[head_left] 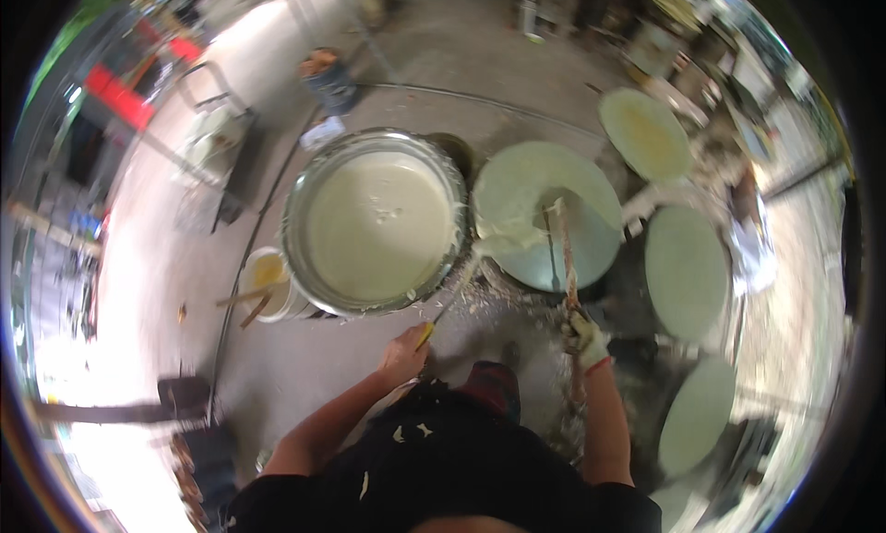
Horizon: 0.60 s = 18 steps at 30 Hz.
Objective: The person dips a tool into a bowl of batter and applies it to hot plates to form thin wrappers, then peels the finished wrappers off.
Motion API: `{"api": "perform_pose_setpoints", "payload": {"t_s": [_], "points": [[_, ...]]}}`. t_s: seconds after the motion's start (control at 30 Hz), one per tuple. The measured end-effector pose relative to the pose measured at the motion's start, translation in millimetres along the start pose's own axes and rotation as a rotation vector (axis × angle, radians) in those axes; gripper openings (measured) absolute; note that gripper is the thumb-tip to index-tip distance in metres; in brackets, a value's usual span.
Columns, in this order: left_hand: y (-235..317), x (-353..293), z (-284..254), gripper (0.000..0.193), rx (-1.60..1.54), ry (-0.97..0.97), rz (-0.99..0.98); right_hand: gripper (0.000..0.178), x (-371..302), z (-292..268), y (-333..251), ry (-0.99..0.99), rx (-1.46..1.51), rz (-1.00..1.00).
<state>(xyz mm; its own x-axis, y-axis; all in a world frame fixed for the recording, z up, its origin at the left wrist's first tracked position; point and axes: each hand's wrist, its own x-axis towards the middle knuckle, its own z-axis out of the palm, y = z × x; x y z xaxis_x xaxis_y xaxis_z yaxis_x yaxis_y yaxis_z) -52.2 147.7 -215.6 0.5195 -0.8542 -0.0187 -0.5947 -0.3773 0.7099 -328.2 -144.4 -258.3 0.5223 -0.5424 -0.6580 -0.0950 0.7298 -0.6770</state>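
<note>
Both hands extended: left hand [403, 352] grips ladle [449, 298], right hand [585, 337] grips stick [566, 256].

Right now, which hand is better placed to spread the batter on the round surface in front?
Right, probably: the right hand, gloved, grips the long stick whose tip already rests on the batter-covered round surface. The left hand holds a ladle beside the batter basin.
</note>
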Motion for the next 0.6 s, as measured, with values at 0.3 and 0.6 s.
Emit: {"api": "perform_pose_setpoints", "payload": {"t_s": [0.3, 0.6], "points": [[-29, 19, -121, 0.030, -0.458, 0.019, -0.138, 0.017, 61, 244, 86, 0.062, 0.174, -0.146], [-70, -22, -184, 0.025, -1.006, 0.027, -0.352, 0.035, 89, 281, 157, 0.767, -0.502, -0.458]]}}
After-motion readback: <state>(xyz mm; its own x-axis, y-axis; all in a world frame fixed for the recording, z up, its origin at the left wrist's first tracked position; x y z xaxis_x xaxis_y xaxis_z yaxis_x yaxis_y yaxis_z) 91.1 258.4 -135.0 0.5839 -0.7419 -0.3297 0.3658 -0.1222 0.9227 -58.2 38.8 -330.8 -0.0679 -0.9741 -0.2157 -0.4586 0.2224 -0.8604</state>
